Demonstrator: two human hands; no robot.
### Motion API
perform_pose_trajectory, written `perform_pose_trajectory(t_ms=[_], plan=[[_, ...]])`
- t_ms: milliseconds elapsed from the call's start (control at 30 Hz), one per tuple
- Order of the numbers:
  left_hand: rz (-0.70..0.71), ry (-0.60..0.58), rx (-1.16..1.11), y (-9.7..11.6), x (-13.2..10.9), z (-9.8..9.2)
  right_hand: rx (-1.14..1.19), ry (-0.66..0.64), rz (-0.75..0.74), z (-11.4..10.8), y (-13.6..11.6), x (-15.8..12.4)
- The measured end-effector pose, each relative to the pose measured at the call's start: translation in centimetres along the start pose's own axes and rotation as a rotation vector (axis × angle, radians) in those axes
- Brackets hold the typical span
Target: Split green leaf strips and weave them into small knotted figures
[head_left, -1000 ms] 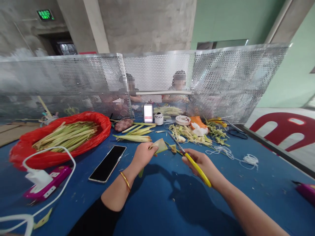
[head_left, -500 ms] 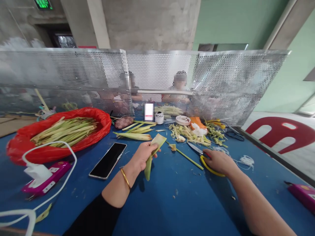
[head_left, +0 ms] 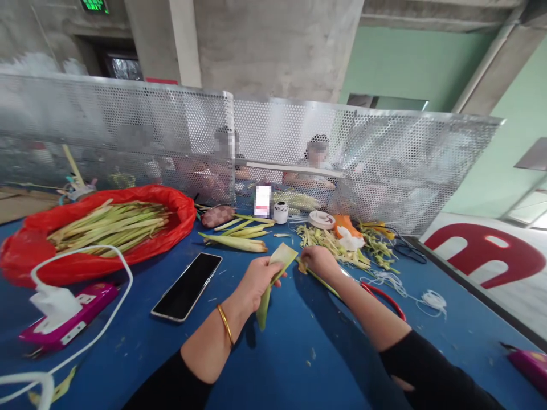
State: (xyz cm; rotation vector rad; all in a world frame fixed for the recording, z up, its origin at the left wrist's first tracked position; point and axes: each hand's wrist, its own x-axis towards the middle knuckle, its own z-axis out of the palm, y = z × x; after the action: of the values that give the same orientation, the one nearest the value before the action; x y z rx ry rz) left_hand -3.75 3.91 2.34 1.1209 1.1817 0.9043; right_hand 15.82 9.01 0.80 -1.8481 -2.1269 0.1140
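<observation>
Stalks point(head_left: 106, 225) in red bag point(head_left: 182, 219); left hand point(head_left: 255, 280) closed around leaf strip point(head_left: 282, 254), right hand point(head_left: 318, 261) curled beside leaf scrap point(head_left: 302, 266), grip unclear.

Both arms wear black sleeves: the left sleeve point(head_left: 171, 386) ends near the elbow, while the right sleeve point(head_left: 431, 370) runs farther down the forearm and shows a small gap in its cloth. A thin gold bangle point(head_left: 225, 326) circles the left wrist. The left hand point(head_left: 256, 282) and right hand point(head_left: 318, 261) are bare.
</observation>
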Motion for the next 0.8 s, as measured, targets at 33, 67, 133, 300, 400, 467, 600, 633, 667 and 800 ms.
perform_pose_trajectory(t_ms=[33, 67, 133, 300, 400, 467, 600, 633, 667, 800], plan=[[-0.004, -0.003, -0.001, 0.0, 0.0, 0.0, 0.004, 0.023, 0.030, -0.4, 0.5, 0.6], [-0.008, -0.007, -0.002, 0.1, -0.1, 0.0, 0.007, 0.052, 0.067, -1.0, 1.1, 1.1], [-0.013, -0.018, -0.004, 0.2, -0.2, 0.1, 0.009, 0.123, 0.152, -2.3, 2.5, 1.7], [-0.011, -0.041, -0.004, 0.2, -0.4, 0.4, 0.088, 0.126, 0.177, -3.2, 3.9, 1.2], [-0.011, -0.053, 0.002, 0.1, -0.5, 0.5, 0.189, 0.083, 0.116, -2.2, 3.0, 0.4], [-0.011, -0.059, 0.003, 0.1, -0.7, 0.7, 0.261, 0.125, 0.082, -1.8, 2.1, -0.5], [0.012, -0.074, 0.002, 0.0, -1.2, 1.3, 0.443, 0.198, 0.056, -1.9, 0.0, -3.2], [0.030, -0.086, 0.005, 0.0, -1.4, 1.5, 0.514, 0.183, 0.057, -1.9, -0.7, -4.0], [0.048, -0.102, 0.006, -0.1, -1.5, 1.7, 0.610, 0.154, 0.057, -1.9, -1.4, -4.8], [0.070, -0.171, -0.012, -0.6, -2.1, 2.4, 1.091, 0.132, 0.164, -2.0, -3.1, -7.3]])
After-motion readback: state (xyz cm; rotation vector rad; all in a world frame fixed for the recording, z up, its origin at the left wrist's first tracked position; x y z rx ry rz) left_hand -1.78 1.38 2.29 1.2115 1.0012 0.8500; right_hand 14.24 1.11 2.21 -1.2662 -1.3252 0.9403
